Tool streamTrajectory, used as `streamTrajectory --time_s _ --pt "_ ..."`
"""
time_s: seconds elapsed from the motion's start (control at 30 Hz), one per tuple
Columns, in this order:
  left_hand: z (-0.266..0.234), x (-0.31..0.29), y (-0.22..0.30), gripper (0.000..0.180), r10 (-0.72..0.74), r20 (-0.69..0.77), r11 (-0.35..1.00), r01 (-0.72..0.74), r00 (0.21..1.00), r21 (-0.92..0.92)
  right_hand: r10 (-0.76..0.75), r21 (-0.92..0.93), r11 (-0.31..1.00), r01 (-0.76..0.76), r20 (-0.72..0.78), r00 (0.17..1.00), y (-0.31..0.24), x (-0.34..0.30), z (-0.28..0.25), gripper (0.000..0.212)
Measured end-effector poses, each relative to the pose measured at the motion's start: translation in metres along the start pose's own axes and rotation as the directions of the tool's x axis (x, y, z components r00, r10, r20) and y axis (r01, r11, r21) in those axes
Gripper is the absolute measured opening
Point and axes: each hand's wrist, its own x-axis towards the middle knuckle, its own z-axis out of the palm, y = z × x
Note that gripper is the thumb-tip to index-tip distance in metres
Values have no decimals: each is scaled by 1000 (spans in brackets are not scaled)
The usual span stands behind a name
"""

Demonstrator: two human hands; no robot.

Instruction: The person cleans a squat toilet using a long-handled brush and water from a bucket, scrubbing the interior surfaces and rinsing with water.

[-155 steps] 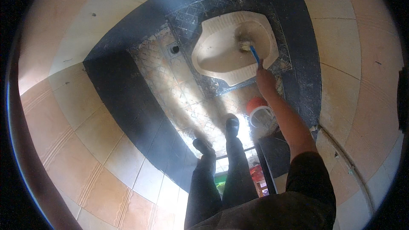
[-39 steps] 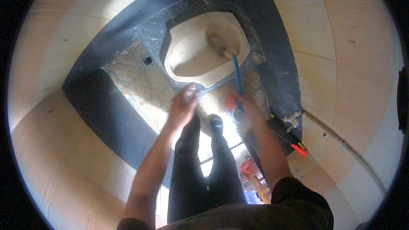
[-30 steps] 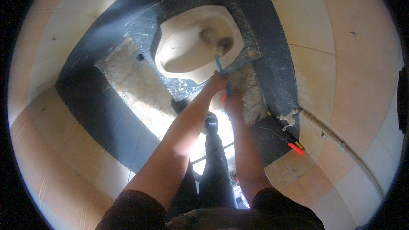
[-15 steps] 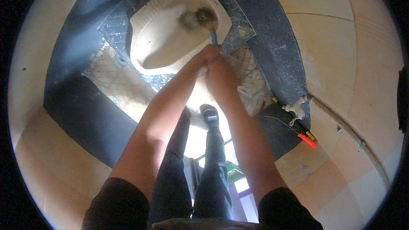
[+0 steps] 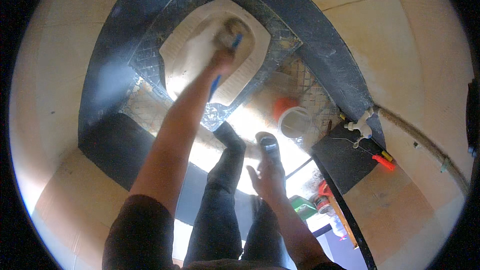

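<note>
My left hand is closed round the blue handle of a brush and reaches over a white squat toilet. The brush's head is smeared by motion against the dark stained hollow at the toilet's far end. Apart from the toilet, my right hand hangs before my right leg, its fingers spread and nothing in them. A white round tub or mug stands on the tiled floor right of the toilet, with an orange-red thing behind it, too blurred to name.
A white tap and a pipe run along the right wall. By the tap lies a tool with a red handle. Dark tiled walls surround the toilet. Several containers, one green, stand beyond a threshold behind me.
My right hand has left the brush and drawn back toward my legs. The left hand keeps hold and has moved further over the toilet. The white tub has come into sight.
</note>
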Motion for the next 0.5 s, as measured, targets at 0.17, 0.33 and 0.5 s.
streamTrajectory --time_s 0.17,0.33,0.5 --pt "-28 12 27 33 -17 -2 982 17 1000 189 191 -42 981 -191 8 982 90 -37 1 64" --pt "-56 19 24 58 -68 -91 997 72 994 37 205 0 978 -207 -132 970 121 -70 -12 53" --pt "-46 14 40 37 -23 -36 918 35 999 396 189 25 982 -187 -150 970 135 -79 0 53"
